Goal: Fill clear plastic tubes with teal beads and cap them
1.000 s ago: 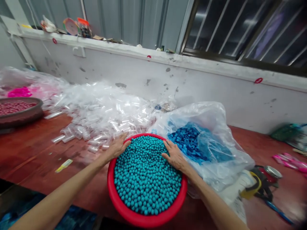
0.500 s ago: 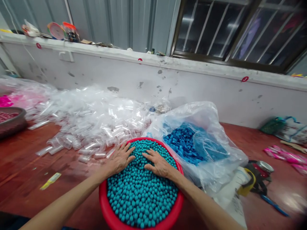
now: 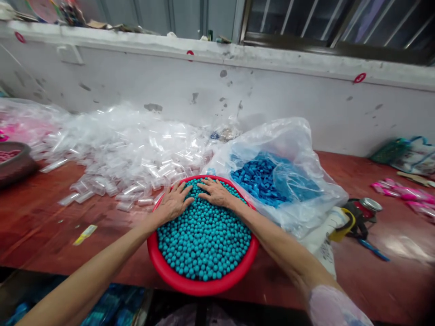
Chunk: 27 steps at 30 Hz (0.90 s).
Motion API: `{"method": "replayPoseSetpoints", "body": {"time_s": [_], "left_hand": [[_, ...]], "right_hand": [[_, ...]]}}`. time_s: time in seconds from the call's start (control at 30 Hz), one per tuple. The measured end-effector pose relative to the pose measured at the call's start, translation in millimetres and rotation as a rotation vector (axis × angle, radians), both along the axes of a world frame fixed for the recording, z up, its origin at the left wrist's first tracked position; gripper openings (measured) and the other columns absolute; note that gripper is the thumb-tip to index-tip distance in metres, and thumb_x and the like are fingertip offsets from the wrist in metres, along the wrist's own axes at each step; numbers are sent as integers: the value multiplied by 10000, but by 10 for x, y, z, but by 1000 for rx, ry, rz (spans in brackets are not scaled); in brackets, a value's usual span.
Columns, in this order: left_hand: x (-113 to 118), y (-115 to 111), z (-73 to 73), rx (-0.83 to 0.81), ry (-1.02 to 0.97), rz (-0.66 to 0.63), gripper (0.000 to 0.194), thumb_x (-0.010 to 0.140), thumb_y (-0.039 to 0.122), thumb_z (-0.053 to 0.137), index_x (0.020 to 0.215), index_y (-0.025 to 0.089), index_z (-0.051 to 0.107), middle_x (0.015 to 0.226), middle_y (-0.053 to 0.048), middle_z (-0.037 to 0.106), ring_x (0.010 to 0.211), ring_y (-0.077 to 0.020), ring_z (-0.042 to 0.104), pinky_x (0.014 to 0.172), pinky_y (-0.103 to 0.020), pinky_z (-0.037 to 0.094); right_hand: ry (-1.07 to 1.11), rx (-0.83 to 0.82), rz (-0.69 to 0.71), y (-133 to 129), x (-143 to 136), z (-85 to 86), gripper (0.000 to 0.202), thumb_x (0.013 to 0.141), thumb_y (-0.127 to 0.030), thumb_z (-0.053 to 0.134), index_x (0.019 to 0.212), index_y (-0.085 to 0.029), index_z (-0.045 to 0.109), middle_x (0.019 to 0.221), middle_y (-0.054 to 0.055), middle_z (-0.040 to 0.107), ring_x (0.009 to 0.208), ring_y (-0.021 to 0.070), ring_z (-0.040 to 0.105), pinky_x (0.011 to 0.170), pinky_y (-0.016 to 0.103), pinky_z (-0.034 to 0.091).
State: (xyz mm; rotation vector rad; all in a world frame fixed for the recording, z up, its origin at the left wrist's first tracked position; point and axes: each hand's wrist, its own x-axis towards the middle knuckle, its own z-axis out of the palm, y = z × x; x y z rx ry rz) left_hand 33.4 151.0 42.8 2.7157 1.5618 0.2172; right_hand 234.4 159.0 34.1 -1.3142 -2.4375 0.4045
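- red basin (image 3: 202, 287): at tabletop's (image 3: 41, 217) front edge, already filled with teal beads (image 3: 204, 246).
- left hand (image 3: 172, 204), right hand (image 3: 217, 194): fingers spread, laid on beads.
- clear tubes (image 3: 132, 156): heaped loose, apparently unfilled.
- blue pieces (image 3: 256, 179): in open plastic bag (image 3: 299, 133).

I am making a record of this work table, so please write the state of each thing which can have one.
Left hand: open, back up, over teal beads
Right hand: open, back up, over the same beads
Red basin: well filled with the beads
Clear plastic bag: open, holding blue plastic pieces
Clear tubes: loosely piled
Brownish bowl: partly out of view
Window: barred; open or shut unclear
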Motion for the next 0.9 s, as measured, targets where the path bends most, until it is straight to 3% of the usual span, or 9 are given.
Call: {"method": "replayPoseSetpoints", "body": {"time_s": [0.13,0.33,0.43,0.53,0.7,0.9], "left_hand": [[-19,-214,-53,-77,24,-57,541,861,472,283,1302,169,363,1379,-125,346,1292,-264,247,1035,-498,202],[-83,-632,7,-107,-23,-104,501,867,461,272,1311,241,348,1389,-69,342,1300,-266,227,1020,-513,240],[-191,-753,-23,33,-26,-36,522,848,467,324,1319,243,338,1398,-85,321,1291,-292,236,1009,-518,255],[-270,-794,-89,142,-20,71,555,831,477,348,1303,186,378,1365,-131,365,1268,-309,282,1006,-506,271],[-249,-783,-145,96,29,98,578,843,477,306,1321,154,343,1370,-139,356,1270,-290,289,1011,-483,277],[-240,-802,-136,141,61,104,561,835,475,329,1309,178,370,1341,-108,411,1270,-289,290,1025,-475,246]], "right_hand": [[-27,-50,73,-237,-37,8,510,869,-484,359,1288,-198,407,1358,101,380,1288,268,230,1037,486,174],[62,-98,131,-835,104,246,503,862,-513,348,1291,-255,391,1399,64,314,1307,274,174,1025,559,129],[84,-14,-18,-1142,266,238,558,840,-533,382,1326,-261,330,1431,75,234,1319,291,102,1025,572,99],[46,-49,-177,-1331,339,108,639,831,-550,380,1353,-196,281,1427,142,213,1312,324,99,1023,560,131],[66,-113,-187,-1264,86,-15,704,810,-603,353,1367,-189,240,1432,156,189,1307,348,82,1020,544,155],[34,-8,-127,-965,-255,116,655,824,-589,335,1348,-200,279,1419,151,234,1305,349,101,999,596,114]]}}
